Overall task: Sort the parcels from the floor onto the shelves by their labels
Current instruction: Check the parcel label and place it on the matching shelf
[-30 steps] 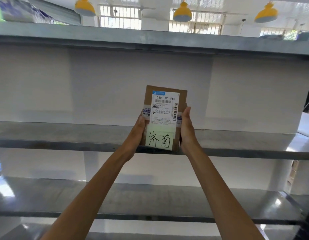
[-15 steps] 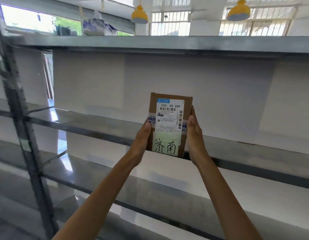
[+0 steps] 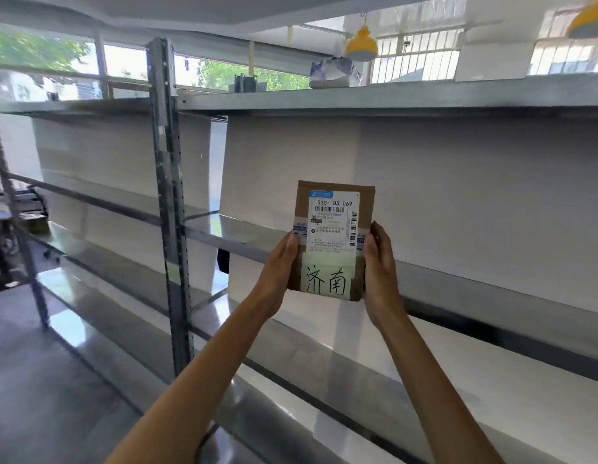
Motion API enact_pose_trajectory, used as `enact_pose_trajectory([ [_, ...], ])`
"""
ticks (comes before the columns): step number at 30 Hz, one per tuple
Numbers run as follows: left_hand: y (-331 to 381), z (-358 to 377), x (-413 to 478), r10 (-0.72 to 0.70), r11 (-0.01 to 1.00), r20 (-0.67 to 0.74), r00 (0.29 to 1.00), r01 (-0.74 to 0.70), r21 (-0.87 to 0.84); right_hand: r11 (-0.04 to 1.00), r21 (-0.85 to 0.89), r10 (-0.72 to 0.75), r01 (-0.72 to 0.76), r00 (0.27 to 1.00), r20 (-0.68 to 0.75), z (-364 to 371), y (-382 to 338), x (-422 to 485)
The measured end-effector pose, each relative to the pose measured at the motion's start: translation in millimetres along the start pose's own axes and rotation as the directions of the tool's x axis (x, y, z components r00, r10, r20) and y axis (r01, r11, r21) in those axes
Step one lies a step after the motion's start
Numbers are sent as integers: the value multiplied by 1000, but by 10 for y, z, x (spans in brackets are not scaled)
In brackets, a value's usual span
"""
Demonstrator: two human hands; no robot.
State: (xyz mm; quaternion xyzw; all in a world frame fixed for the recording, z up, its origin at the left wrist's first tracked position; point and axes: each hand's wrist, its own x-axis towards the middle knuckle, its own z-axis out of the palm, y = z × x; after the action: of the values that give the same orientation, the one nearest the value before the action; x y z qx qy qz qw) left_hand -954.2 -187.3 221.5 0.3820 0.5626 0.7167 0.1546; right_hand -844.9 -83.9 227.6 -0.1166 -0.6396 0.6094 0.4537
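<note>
- Both hands are raised with the parcel gripped between them. The left hand is closed on the parcel's left edge with the thumb laid on the front face. The right hand is closed on the right edge in the same way. The other fingers of both are hidden behind the parcel.
- A metal shelving rack is seen behind the parcel and fills most of the view. White backing panels are set behind its grey shelves.
- A grey floor is seen below and left of the parcel.
- The middle shelf runs behind the parcel, and its front edge is crossed by the parcel's lower half.
- The top shelf runs above the parcel.
- A perforated upright post stands left of the parcel, well apart from it.
- The parcel, flat and brown, is held upright in the air before the rack, with its labelled face turned to the camera.
- A blue-and-white wrapped package is borne on the top shelf, almost straight above the parcel. A dark metal piece stands further left on the same shelf.
- A yellow lamp is hung above the parcel, beyond the top shelf.
- A white shipping label, printed "530- D5 069" and barcoded, is stuck on the parcel's upper part.
- A pale green note, handwritten "济南", is fixed on the parcel's lower part, between the two hands.
</note>
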Motion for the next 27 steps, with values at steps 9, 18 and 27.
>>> enact_pose_trajectory([
  [9,-141,-1063,262,7,998,-91,996,-2,60,999,42,-8,10,999,-42,1016,388,148],
  [18,-258,-1571,515,-19,999,-140,990,24,33,997,66,-34,36,999,-20,1524,693,363],
  [27,-413,-1922,1085,45,997,-169,985,-33,74,996,51,-73,72,997,0,1845,1056,943],
])
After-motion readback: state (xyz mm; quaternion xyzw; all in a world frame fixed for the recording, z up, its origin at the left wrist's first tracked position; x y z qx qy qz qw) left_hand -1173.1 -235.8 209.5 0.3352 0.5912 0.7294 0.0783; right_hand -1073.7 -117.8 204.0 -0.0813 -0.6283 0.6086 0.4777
